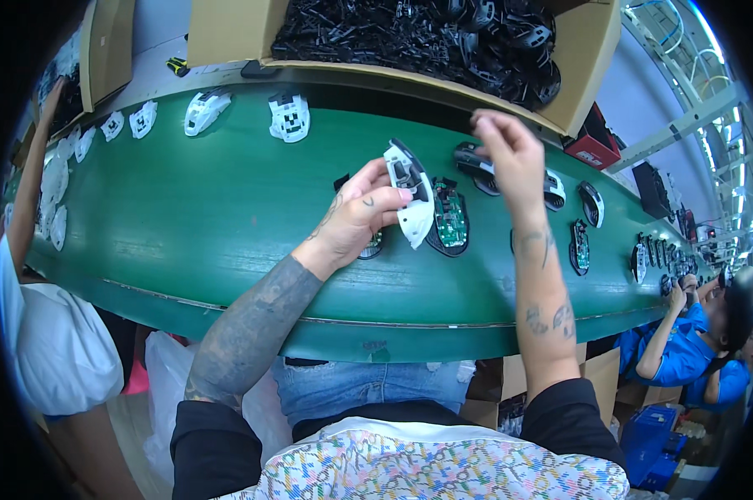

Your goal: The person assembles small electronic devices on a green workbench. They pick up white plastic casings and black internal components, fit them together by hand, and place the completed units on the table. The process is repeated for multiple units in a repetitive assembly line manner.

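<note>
My left hand point(356, 208) is closed around a white and black computer mouse shell point(416, 218), held tilted above the green belt with its inner side partly showing. Just right of the shell lies a mouse base with a green circuit board point(451, 218). A second mouse base point(373, 247) is mostly hidden under my left hand. My right hand point(514, 154) is raised by the near edge of a large cardboard box, its fingers curled together; anything between them is too small or hidden to make out. Beside its wrist sits a dark mouse shell point(476, 165).
The cardboard box point(589, 71) of black plastic parts stands along the belt's point(185, 208) far side. White mouse shells point(290, 118) lie toward the left, near another person's arm point(33, 179). More bases point(580, 248) and shells run right, where co-workers in blue point(676, 346) sit.
</note>
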The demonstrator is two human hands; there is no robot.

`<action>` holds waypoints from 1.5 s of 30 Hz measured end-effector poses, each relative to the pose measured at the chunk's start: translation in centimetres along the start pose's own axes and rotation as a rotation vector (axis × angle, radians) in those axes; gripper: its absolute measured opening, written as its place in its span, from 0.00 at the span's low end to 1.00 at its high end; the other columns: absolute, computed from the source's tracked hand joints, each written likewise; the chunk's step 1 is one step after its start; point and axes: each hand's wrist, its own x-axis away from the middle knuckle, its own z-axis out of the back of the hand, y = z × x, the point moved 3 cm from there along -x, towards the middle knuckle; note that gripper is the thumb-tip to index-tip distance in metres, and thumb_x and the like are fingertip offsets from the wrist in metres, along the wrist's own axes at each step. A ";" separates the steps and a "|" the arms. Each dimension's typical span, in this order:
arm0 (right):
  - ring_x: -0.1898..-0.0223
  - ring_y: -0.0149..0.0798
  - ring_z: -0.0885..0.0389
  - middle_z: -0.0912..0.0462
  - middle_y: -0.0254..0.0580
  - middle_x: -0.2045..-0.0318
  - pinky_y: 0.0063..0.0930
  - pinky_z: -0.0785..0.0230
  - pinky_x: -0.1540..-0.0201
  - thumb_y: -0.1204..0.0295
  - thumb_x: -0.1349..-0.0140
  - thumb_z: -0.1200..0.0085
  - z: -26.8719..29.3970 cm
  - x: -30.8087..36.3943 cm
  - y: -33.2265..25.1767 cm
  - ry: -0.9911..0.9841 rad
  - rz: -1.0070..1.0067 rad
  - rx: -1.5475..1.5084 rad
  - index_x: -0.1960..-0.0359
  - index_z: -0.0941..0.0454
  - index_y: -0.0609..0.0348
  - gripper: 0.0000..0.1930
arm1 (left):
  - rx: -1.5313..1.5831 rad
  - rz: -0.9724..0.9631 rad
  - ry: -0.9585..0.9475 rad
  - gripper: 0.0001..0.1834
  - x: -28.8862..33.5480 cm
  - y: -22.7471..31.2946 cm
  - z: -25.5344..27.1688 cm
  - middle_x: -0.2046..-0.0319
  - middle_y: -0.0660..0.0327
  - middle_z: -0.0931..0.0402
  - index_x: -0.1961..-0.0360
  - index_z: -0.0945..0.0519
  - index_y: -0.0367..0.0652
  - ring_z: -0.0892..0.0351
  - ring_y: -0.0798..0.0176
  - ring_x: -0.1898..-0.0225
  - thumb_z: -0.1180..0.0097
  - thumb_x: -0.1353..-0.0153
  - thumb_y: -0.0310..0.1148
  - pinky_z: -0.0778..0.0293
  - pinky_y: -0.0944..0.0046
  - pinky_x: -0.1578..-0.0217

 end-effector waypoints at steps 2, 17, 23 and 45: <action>0.65 0.28 0.19 0.16 0.40 0.66 0.23 0.28 0.60 0.67 0.40 0.43 2.1 -4.4 0.4 0.059 0.139 0.408 0.56 0.19 0.58 0.13 | 0.043 -0.008 0.013 0.23 -0.2 0.0 0.0 0.52 0.52 0.26 0.46 0.34 0.38 0.25 0.54 0.48 0.47 0.42 0.32 0.28 0.56 0.47; 0.51 0.46 0.21 0.18 0.45 0.55 0.37 0.30 0.47 0.59 0.51 0.37 0.7 -16.0 2.6 -0.260 -0.120 1.205 0.55 0.20 0.49 0.20 | -0.023 -0.027 0.113 0.38 0.0 0.4 1.2 0.51 0.52 0.28 0.38 0.42 0.32 0.25 0.61 0.50 0.38 0.46 0.36 0.27 0.61 0.51; 0.52 0.46 0.23 0.21 0.46 0.56 0.41 0.30 0.51 0.61 0.50 0.41 1.5 -16.0 2.4 -0.314 0.128 1.285 0.64 0.21 0.53 0.14 | -0.061 -0.024 0.109 0.39 0.1 0.5 1.1 0.51 0.52 0.27 0.38 0.41 0.32 0.25 0.61 0.51 0.38 0.47 0.37 0.26 0.60 0.52; 0.53 0.51 0.24 0.24 0.50 0.56 0.39 0.30 0.50 0.64 0.46 0.41 3.0 -15.9 2.6 -0.430 0.405 1.218 0.63 0.23 0.58 0.13 | -0.100 -0.014 0.100 0.35 1.0 1.4 0.5 0.51 0.53 0.28 0.39 0.40 0.34 0.25 0.61 0.50 0.40 0.45 0.33 0.26 0.61 0.50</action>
